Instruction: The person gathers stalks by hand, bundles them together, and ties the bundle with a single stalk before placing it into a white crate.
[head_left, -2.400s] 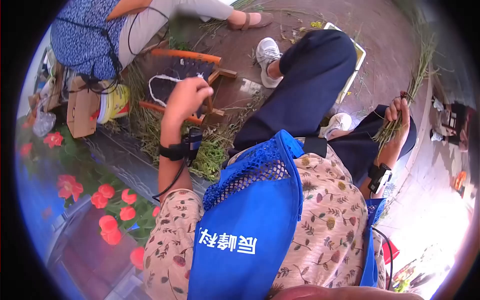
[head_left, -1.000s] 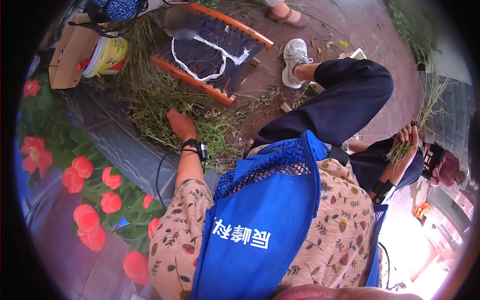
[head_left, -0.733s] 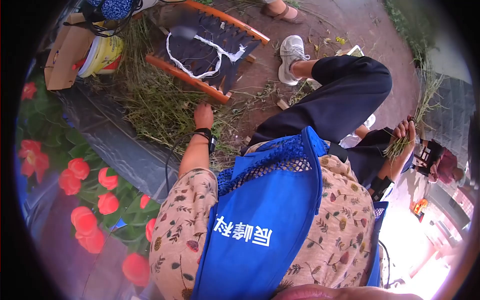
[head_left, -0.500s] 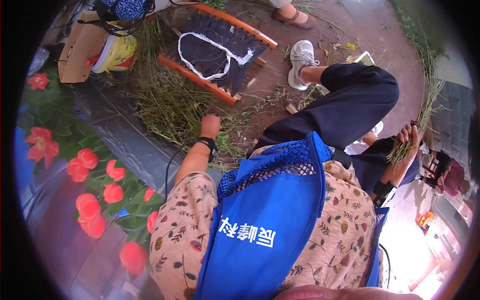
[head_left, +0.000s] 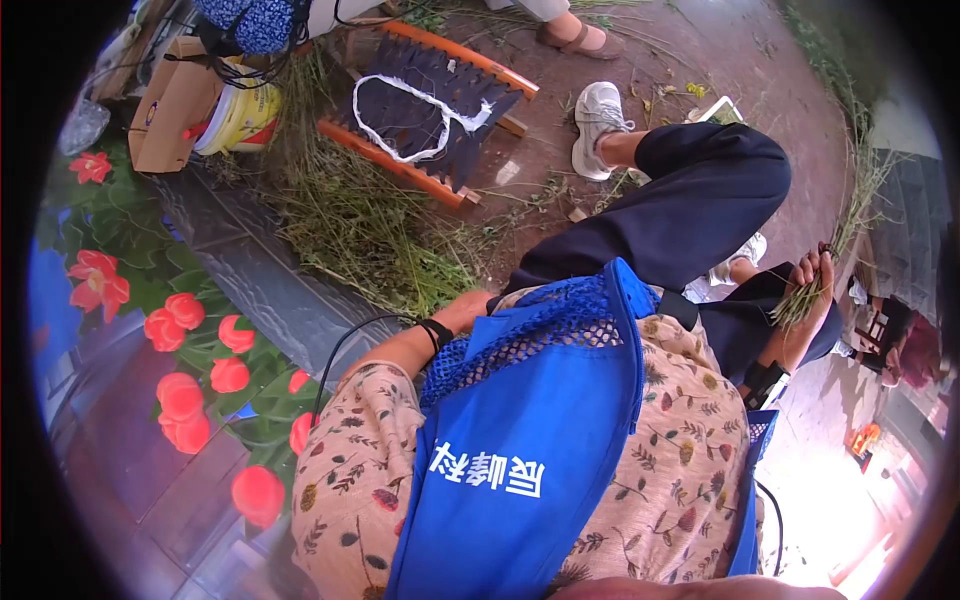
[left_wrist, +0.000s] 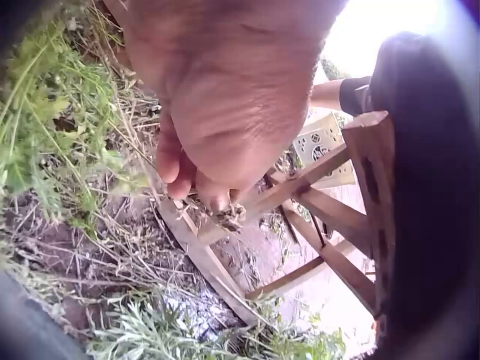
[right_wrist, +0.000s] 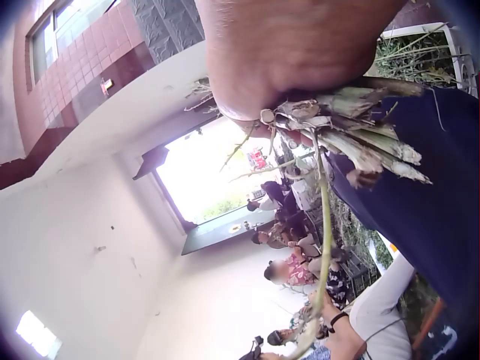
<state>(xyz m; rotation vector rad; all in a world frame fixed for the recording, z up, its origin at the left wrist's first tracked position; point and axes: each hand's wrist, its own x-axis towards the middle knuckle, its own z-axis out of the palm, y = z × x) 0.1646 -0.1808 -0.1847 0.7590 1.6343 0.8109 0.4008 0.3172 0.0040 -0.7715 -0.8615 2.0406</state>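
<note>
My left hand [head_left: 466, 310] is low beside my lap, partly covered by the blue vest. In the left wrist view its curled fingers [left_wrist: 184, 176] pinch a thin dry plant stalk, whose crumpled end [left_wrist: 231, 216] sticks out past the fingertips. Beside that hand, a heap of green plants [head_left: 370, 235] covers the ground. My right hand [head_left: 808, 278] grips a bundle of long plant stems [head_left: 850, 215] over my right knee. The bundle's thick cut ends [right_wrist: 360, 139] poke out below the fist, and one thin stem [right_wrist: 325, 225] hangs away from them.
An orange wooden stool [head_left: 420, 105] with a dark woven seat carries a loop of white strip [head_left: 405, 85]. Behind it sit a cardboard box [head_left: 172, 115] and a yellow bucket [head_left: 240, 112]. A seated person's foot [head_left: 580, 38] is at the top. A pale tray [head_left: 725, 110] lies beyond my knee.
My left hand has swung from above the stool to the plant heap, then drawn back toward my lap with a stalk. My right hand has kept its grip on the bundle.
</note>
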